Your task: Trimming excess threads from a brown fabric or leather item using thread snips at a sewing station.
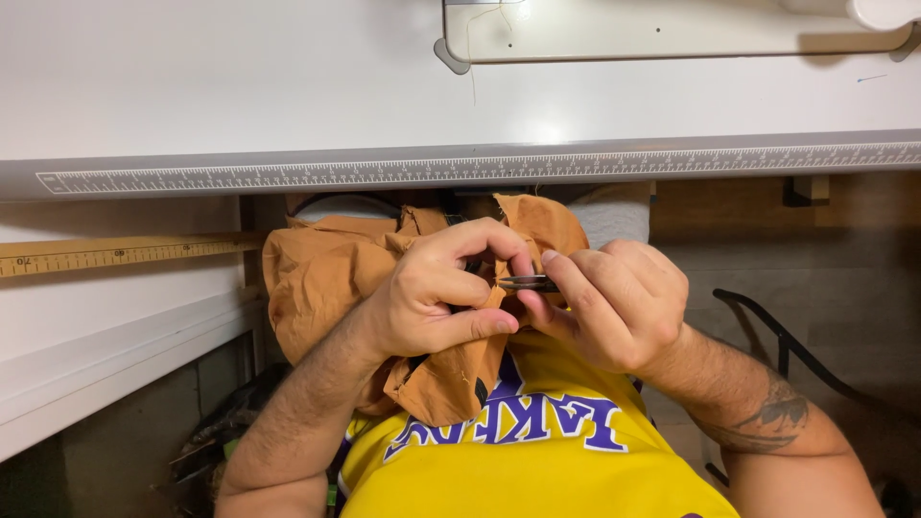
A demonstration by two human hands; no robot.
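Over on the left, a yellow tape measure (106, 255) lies flat on the low white shelf (115, 336), well left of the brown fabric (321, 278). The fabric itself sits bunched in the person's lap, below the front edge of the white desk (288, 86) with its printed ruler strip (480, 170). The left hand (436, 293) is on the fabric now, its grip closed, fingers pinching a fold and holding it up. Just right of that fold, a small dark metal tool (528, 283), thin like snips or tweezers, points its tip into the cloth. The right hand (614, 307) has its grip clamped on that tool, thumb and forefinger tight along it. Judging by this, the work is mid-stride: the tool is at the fabric, loose threads hang from the lower edge, and most of the piece is crumpled and unhandled. Above the fabric, on the desk, rests the base of a sewing machine (672, 34). How much of the seam is dealt with cannot be told.
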